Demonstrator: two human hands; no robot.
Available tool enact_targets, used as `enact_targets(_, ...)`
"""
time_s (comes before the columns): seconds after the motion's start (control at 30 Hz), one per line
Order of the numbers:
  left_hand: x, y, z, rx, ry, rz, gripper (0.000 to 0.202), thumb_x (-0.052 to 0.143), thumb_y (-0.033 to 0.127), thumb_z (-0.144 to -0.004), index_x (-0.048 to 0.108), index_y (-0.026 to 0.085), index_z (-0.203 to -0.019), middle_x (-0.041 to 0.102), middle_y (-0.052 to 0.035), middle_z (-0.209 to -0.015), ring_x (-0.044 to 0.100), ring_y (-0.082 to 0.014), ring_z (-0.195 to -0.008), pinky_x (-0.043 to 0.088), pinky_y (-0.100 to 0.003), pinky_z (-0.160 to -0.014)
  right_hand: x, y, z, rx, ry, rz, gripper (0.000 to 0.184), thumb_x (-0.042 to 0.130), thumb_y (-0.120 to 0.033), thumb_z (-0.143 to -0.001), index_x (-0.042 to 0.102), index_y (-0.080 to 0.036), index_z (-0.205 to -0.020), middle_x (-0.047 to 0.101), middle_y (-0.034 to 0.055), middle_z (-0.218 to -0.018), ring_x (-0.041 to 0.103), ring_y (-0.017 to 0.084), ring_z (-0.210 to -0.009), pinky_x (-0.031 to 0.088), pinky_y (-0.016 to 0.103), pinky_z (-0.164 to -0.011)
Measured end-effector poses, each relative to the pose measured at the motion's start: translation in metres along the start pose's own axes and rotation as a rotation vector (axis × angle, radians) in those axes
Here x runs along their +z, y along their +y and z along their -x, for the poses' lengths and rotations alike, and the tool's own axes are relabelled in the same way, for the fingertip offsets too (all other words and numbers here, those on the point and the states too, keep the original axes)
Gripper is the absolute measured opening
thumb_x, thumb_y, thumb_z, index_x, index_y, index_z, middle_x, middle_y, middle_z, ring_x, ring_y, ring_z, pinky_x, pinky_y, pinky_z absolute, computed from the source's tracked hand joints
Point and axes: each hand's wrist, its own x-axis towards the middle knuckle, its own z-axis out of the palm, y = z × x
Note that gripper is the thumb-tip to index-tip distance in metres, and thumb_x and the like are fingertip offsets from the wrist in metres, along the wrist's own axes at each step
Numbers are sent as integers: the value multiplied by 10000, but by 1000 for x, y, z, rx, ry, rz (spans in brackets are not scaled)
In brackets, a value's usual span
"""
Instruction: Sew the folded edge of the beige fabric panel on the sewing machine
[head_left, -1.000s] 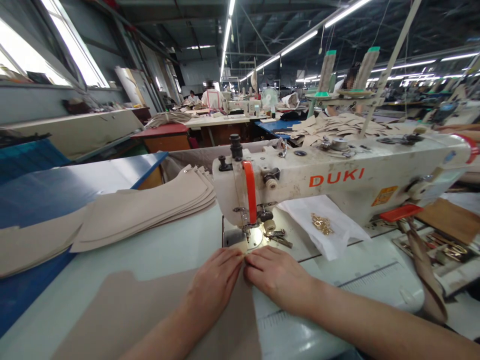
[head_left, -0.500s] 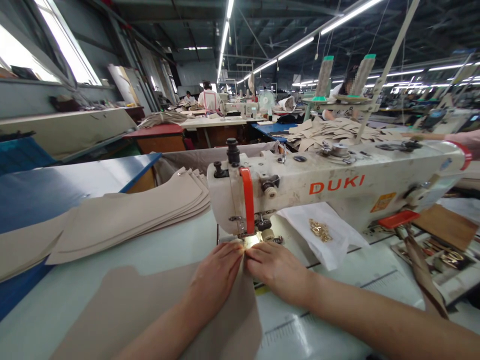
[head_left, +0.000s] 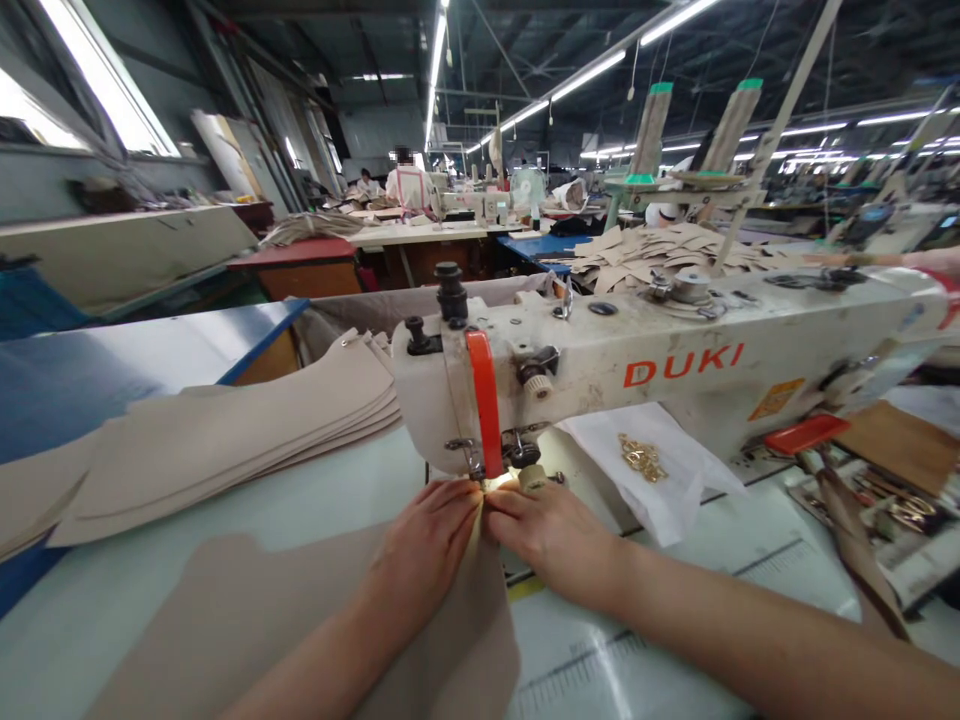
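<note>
A beige fabric panel (head_left: pixel 300 600) lies on the pale table, its far edge under the head of the sewing machine (head_left: pixel 600 360). My left hand (head_left: pixel 424 545) rests on the panel, fingers pressed together at its edge just in front of the lit needle area. Touching its fingertips from the right, my right hand (head_left: pixel 551 530) is closed, with thumb and fingers pinching the same edge. The fingertips hide whatever small part lies between them. Above them, an orange-red guard (head_left: pixel 484 400) runs down the machine head.
A stack of beige panels (head_left: pixel 232 430) lies to the left. Gold metal hardware (head_left: pixel 642 458) sits on a white plastic bag (head_left: pixel 675 510) beside the machine. At right is a tray (head_left: pixel 907 530) of tools and small parts. Cut pieces (head_left: pixel 667 250) and co-workers are beyond.
The camera view has shifted slightly, so the machine head appears a little further left. Both hands stay together at the needle area, holding the panel's edge.
</note>
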Motion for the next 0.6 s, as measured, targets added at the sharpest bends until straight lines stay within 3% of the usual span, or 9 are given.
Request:
enact_targets(0.3, 0, 0, 1, -18, -17, 25, 319, 358, 190, -930, 670, 128, -918, 712, -85, -913, 642, -193, -884, 564, -352, -816, -1, 0, -1, 7, -7, 16, 50, 581, -145, -888, 571, -117, -928, 604, 77, -1027, 547, 217, -909, 437, 340, -728)
enact_targets(0.6, -8, 7, 7, -47, -87, -54, 289, 374, 150, -907, 637, 114, -1024, 693, -102, -1036, 626, -202, -990, 543, -365, -883, -3, -5, 5, 18, 39, -16, 85, 586, -150, -890, 577, -119, -969, 596, 60, -1070, 519, 204, -995, 427, 328, -857)
